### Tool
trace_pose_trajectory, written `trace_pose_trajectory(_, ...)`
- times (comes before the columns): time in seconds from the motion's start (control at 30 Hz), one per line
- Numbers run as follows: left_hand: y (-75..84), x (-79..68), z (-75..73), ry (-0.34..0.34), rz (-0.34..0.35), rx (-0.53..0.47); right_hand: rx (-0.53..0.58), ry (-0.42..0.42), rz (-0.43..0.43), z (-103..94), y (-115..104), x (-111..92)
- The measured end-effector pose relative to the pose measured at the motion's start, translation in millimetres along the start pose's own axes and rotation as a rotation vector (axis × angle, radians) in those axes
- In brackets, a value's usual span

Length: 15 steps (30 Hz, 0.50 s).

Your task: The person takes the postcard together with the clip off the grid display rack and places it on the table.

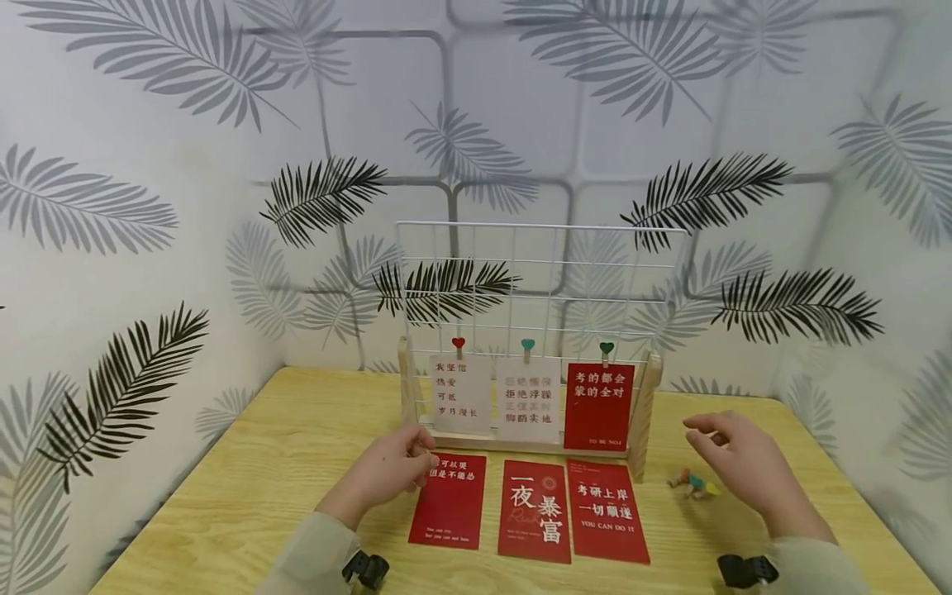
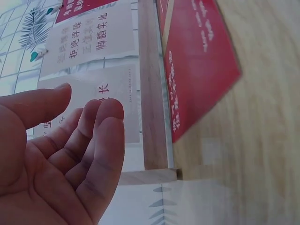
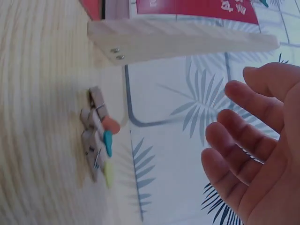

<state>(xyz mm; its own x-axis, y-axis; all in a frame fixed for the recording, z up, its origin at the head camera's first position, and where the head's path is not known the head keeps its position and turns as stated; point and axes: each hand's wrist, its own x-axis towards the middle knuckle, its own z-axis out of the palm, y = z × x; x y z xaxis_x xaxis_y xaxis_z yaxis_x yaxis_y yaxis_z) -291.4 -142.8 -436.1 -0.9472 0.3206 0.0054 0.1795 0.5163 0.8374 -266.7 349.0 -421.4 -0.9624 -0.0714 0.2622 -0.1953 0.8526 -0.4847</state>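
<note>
Left hand (image 1: 390, 467): I saw fingers half-wide, empty, beside the leftmost card.
Red cards (image 1: 534, 496): three, toward the table's (image 1: 297, 438) front edge.
Clips (image 1: 695, 483): three, toward the right edge.
Right hand (image 1: 736, 459): fingers loosely curved, empty.

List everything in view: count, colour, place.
Table: 1, yellow wood, below
Wallpaper: 1, pale with dark leaves, behind rack
Rack: 1, white wire and pale wood, on table
White cards: 2, white, rack's left and middle
Hung card: 1, red, rack's right
Heart clips: 3, red, teal, green, atop rack's cards
Loose cards: 3, red, before rack
Loose clips: 3, orange, teal, yellow tips, right of rack
Wristbands: 2, black, wrists
Sleeves: 2, beige, forearms
Left hand: 1, bare, near rack's left
Right hand: 1, bare, right of rack
</note>
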Motion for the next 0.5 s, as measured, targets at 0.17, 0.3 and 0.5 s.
trace_pose_trajectory(0.17, 10.7, 6.2, 0.9, 0.010, 0.037, 0.069, 0.004, 0.080, -0.060, -2.9, -17, 3)
trace_pose_trajectory(0.3, 16.8, 11.3, 4.5, 0.015, 0.090, 0.119, 0.002, 0.111, -0.085, -5.5, -30, 8)
trace_pose_trajectory(0.5, 24.1, 16.6, 11.9, 0.033, 0.122, 0.150, -0.015, 0.175, -0.144, -12.3, -47, 16)
